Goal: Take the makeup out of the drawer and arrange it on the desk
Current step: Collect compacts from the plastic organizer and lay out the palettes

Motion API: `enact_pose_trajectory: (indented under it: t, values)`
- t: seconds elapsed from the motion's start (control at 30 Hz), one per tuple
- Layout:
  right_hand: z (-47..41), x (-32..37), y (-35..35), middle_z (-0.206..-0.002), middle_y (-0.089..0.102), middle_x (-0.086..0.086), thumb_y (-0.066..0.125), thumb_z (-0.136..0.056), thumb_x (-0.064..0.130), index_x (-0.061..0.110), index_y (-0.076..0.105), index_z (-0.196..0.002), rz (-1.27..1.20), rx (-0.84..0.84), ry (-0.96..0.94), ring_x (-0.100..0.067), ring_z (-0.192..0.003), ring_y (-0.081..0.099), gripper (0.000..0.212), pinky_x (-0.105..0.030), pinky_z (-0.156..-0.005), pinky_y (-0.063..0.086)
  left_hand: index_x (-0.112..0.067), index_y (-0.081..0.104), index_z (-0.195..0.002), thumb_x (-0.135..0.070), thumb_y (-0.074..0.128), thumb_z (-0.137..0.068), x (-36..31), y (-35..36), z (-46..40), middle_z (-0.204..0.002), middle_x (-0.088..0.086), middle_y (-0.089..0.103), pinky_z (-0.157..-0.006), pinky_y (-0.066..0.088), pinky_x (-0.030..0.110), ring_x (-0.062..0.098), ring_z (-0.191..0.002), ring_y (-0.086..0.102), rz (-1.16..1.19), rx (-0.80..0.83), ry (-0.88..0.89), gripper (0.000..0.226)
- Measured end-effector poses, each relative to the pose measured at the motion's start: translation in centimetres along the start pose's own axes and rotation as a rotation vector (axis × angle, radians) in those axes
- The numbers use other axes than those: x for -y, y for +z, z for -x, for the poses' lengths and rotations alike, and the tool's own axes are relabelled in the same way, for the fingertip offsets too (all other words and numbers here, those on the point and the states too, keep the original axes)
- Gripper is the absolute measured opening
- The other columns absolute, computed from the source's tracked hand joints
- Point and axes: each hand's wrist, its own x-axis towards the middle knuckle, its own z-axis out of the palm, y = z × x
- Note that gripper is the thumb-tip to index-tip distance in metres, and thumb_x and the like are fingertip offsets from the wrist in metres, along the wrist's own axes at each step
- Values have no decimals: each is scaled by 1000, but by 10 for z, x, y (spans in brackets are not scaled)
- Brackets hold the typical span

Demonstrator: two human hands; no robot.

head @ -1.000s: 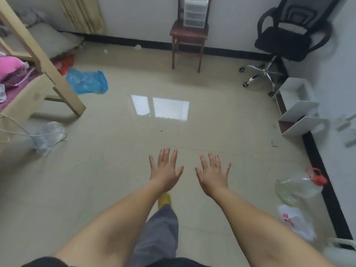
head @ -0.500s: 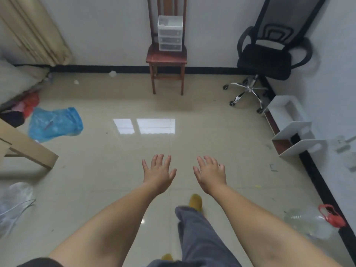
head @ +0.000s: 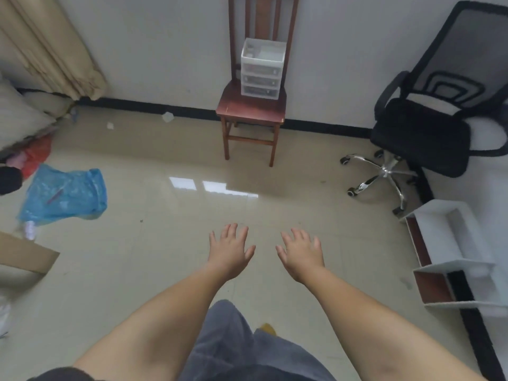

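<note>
At the left of the frame a blue plastic bag (head: pixel 66 195) lies on the floor. Lower middle, the left hand (head: pixel 229 250) and right hand (head: pixel 301 253) hover palm-down, fingers spread, holding nothing. Top middle, the small drawer unit (head: pixel 262 70) sits on the wooden chair (head: pixel 251 108), well apart from both hands. I'd say this is the approach; next comes reaching it and pulling a drawer. No makeup or desk shows.
</note>
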Motion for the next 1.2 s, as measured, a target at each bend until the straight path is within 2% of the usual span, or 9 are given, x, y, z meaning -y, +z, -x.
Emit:
enact_pose_trajectory:
  t: [0.2,0.47,0.63,0.8,1.07,1.2]
  values:
    - [-140,-3,-42,-153,26,-7,25,-99,47,24,27,-146,-25,5,-47,-22,-139,24,52,-42,-107,24,-24,14,-149,-51,28,-96,21,-43,-136,-157,6,14,-113,11,52,22,-145,10,-7,18,-33,61]
    - [-351,-1,-138,-157,18,-4,21,-100,47,26,20,-148,-94,-29,57,-20,-143,16,53,-43,-111,19,-22,13,-149,-51,28,-96,65,-156,-354,-156,9,16,-114,15,47,22,-144,10,-19,-28,37,62]
    - [-454,-5,-195,-156,18,-3,21,-100,47,27,20,-148,-129,-26,83,-19,-143,15,53,-43,-112,17,-22,14,-149,-52,27,-96,73,-210,-461,-155,8,19,-113,17,46,21,-144,11,-45,-46,69,63]
    - [-570,-30,-240,-155,21,-4,23,-100,47,26,22,-148,-106,-41,68,-21,-142,18,52,-42,-110,21,-21,17,-148,-51,30,-96,76,-244,-570,-154,8,22,-112,19,46,21,-142,15,-32,-51,59,62]
    - [-772,-84,-317,-153,25,-4,22,-99,47,25,22,-147,-30,-17,-30,-23,-140,23,53,-43,-108,24,-21,17,-149,-48,30,-96,60,-314,-756,-154,8,21,-114,17,46,21,-143,13,70,-68,-55,61]
    - [-855,-93,-349,-148,32,-6,24,-99,46,24,27,-145,7,7,-70,-25,-135,29,50,-43,-105,26,-19,21,-147,-48,33,-96,59,-344,-825,-151,8,27,-113,19,47,22,-141,20,76,-77,-81,60]
